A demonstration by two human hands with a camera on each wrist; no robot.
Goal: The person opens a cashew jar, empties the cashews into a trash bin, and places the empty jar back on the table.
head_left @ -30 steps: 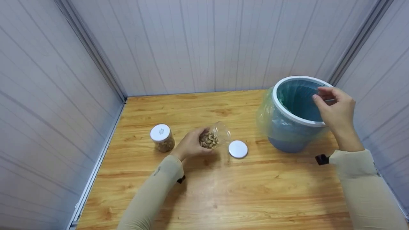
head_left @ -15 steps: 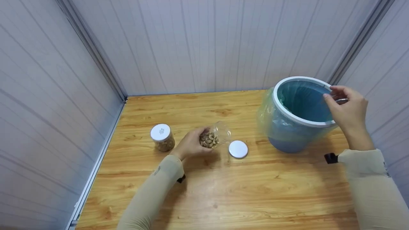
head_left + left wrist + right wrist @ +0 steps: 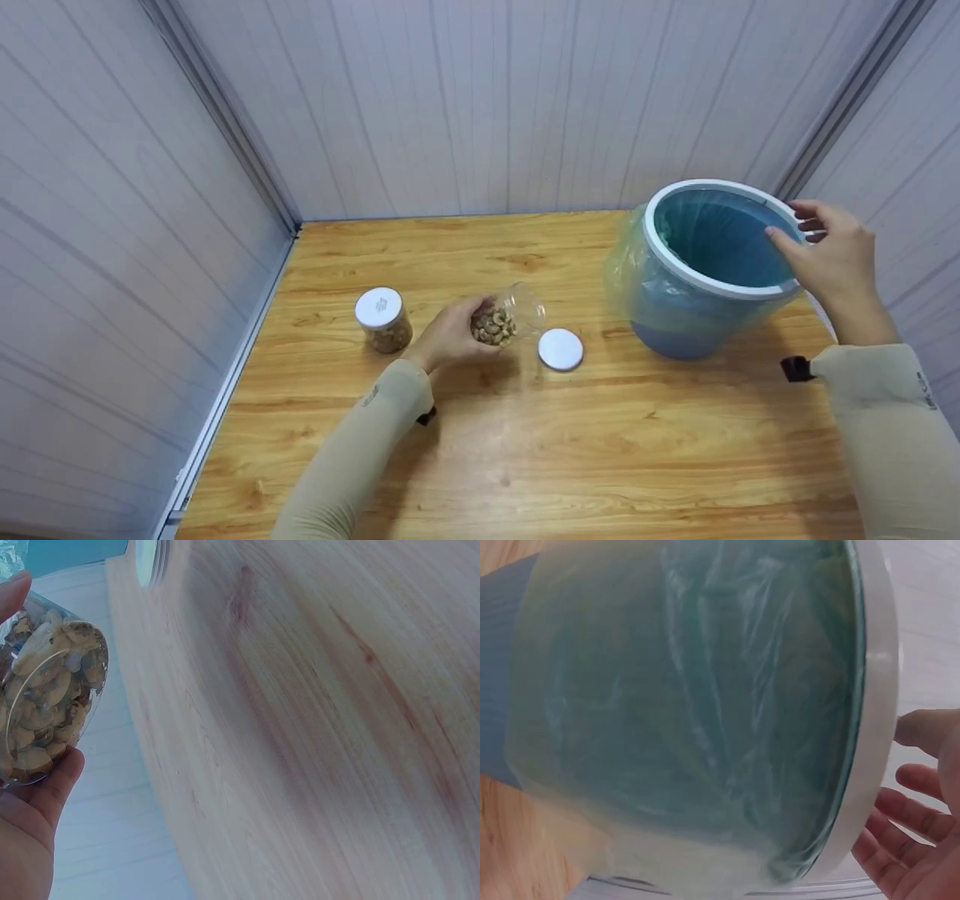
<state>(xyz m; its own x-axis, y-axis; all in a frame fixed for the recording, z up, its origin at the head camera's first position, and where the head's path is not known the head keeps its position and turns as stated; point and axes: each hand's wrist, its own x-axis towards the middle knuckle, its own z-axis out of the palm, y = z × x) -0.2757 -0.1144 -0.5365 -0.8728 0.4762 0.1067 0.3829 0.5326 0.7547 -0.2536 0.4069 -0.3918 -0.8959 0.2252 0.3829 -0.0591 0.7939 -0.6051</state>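
Observation:
My left hand (image 3: 454,339) grips a clear plastic jar (image 3: 527,307) of cashews (image 3: 493,327) from its left side. The jar is tilted with its uncovered mouth toward the upper right; in the left wrist view the cashews (image 3: 52,694) show through its base. A white lid (image 3: 560,349) lies flat just right of the jar. At the far right, my right hand (image 3: 836,251) is beside the rim of a blue bin (image 3: 671,341). Its fingers are loosely bent, with nothing visible between them. In the right wrist view the right hand (image 3: 922,817) appears close to the white rim (image 3: 874,682); contact is unclear.
A second jar (image 3: 386,322), closed with a white lid, stands left of my left hand. A thin greenish bag (image 3: 634,277) lines the bin and hangs over its outside. Pale panel walls (image 3: 465,105) enclose the wooden table (image 3: 585,450) at the back and sides.
My right hand has moved right, from over the bin to its right rim. A thin shiny piece seen in it half a second ago is no longer visible. The left hand stays put.

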